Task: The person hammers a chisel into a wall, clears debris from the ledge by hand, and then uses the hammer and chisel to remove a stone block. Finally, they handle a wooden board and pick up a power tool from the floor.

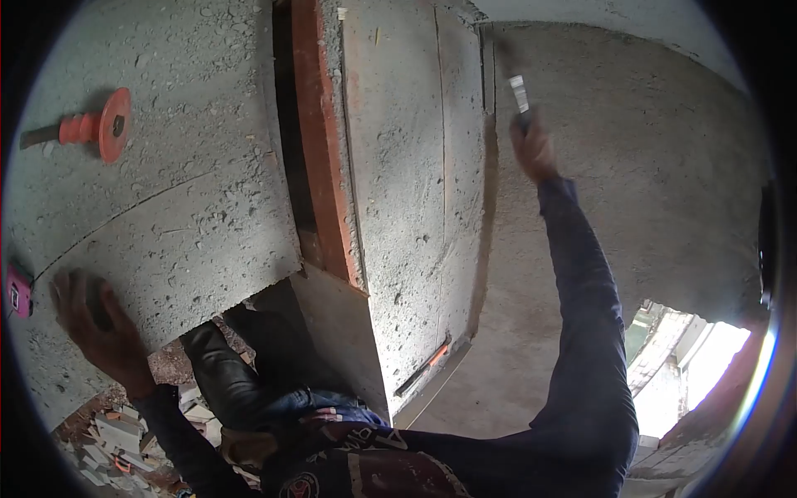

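Brush (520, 93), as it appears, is in your right hand (535, 151), gripped by its handle and raised near the seam between the pitted panel (407, 124) and the grey wall (598, 158). Your left hand (108, 340) is at the slab (199, 241), fingers bent; blur hides whether it grips anything. Crumbs dot slab and panel, so neither surface is clean; how much is already done, you cannot tell. A red-guarded chisel (79, 128) lies on the slab.

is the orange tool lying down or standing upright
Lying down. The orange tool has its shaft along the slab, its disc on edge.
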A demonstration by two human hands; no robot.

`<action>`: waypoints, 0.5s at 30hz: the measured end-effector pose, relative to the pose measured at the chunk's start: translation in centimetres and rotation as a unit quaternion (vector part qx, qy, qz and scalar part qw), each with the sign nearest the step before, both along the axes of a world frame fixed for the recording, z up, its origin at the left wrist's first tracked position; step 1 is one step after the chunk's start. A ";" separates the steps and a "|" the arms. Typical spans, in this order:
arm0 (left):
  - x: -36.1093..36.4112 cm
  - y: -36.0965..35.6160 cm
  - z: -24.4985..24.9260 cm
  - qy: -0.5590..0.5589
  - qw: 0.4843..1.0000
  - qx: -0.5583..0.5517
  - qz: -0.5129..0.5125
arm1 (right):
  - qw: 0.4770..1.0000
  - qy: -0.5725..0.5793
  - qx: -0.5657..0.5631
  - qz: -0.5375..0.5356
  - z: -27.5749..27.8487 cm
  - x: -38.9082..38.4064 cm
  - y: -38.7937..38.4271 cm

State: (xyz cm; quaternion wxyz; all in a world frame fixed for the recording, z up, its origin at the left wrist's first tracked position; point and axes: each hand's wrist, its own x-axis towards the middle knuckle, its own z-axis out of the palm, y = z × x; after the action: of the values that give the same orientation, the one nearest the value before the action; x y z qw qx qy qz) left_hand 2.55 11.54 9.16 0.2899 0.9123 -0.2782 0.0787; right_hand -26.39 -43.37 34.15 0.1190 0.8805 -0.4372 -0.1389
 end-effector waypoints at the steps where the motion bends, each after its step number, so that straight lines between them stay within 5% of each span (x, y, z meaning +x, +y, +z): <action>1: -0.7 0.3 -0.5 0.001 1.000 0.001 0.002 | 0.985 0.170 -0.001 -0.039 -2.0 -5.0 -2.2; 2: -1.2 0.7 -0.7 -0.016 0.998 0.065 0.013 | 0.970 0.198 0.044 -0.137 -1.7 -9.5 -4.9; 5: -1.2 -0.2 -1.0 -0.036 0.995 0.090 0.030 | 0.995 0.095 0.017 -0.027 2.6 -5.4 -1.9; 6: -0.9 -0.3 -1.0 -0.037 0.998 0.053 0.006 | 0.983 0.050 0.080 -0.156 5.9 1.2 2.0; 10: -0.9 -0.4 -1.4 -0.043 0.997 0.061 -0.005 | 0.976 -0.148 0.030 0.155 14.6 13.8 6.6; 11: -0.9 -0.5 -1.3 -0.038 0.998 0.052 -0.006 | 0.803 -0.216 0.455 0.319 18.3 15.6 1.6; 12: -0.9 -0.5 -1.3 -0.034 0.998 0.043 -0.005 | 0.802 -0.216 0.459 0.316 16.5 12.3 -3.5; 15: -0.5 -0.4 -1.5 -0.054 0.995 0.085 -0.006 | 0.914 -0.240 0.151 0.289 9.3 4.1 -9.0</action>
State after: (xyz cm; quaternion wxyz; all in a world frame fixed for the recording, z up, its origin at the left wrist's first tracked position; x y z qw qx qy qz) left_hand 2.03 11.18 7.70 0.1963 0.9265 -0.3045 0.1021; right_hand -22.28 -52.42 43.46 -0.0892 0.9827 -0.1531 0.0531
